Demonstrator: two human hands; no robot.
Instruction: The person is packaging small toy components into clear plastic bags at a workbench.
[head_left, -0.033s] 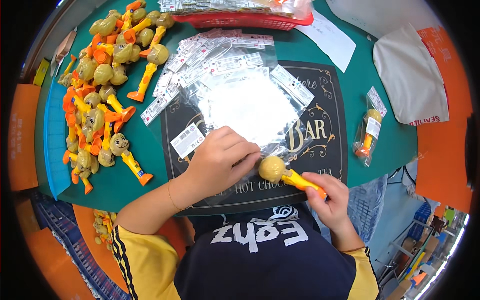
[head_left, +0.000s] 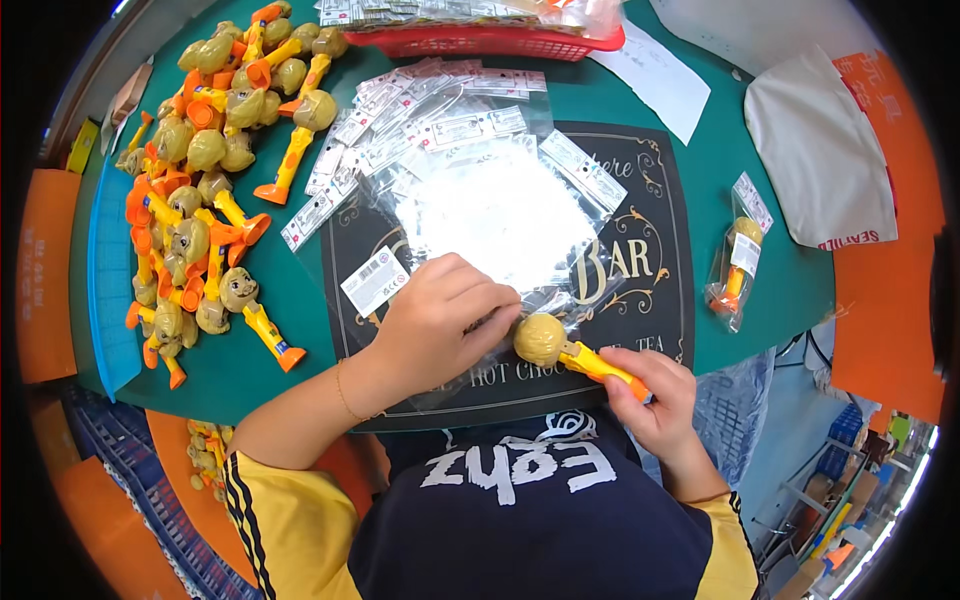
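My right hand (head_left: 655, 395) grips a toy figure (head_left: 540, 339) by its orange foot end. The toy has a round tan head and a narrow yellow body, and its head points left, toward my other hand. My left hand (head_left: 440, 318) is closed, its fingertips pinching the lower edge of a clear plastic bag (head_left: 545, 300) at the front of the bag pile. The toy's head sits right beside those fingertips. Glare washes out much of the bags, so I cannot tell whether the head is inside the opening. A white label (head_left: 375, 281) lies left of my left hand.
Several loose toy figures (head_left: 190, 240) are heaped on the left, by a blue tray (head_left: 110, 280). Flat bags with printed headers (head_left: 460, 128) cover the dark placemat (head_left: 665, 230). One bagged toy (head_left: 740, 262) lies on the right. Behind stands a red basket (head_left: 480, 42); a cloth pouch (head_left: 820, 145) lies far right.
My right hand has shifted the toy figure very slightly left, bringing its head closer to my left fingertips. My left hand has stayed in place.
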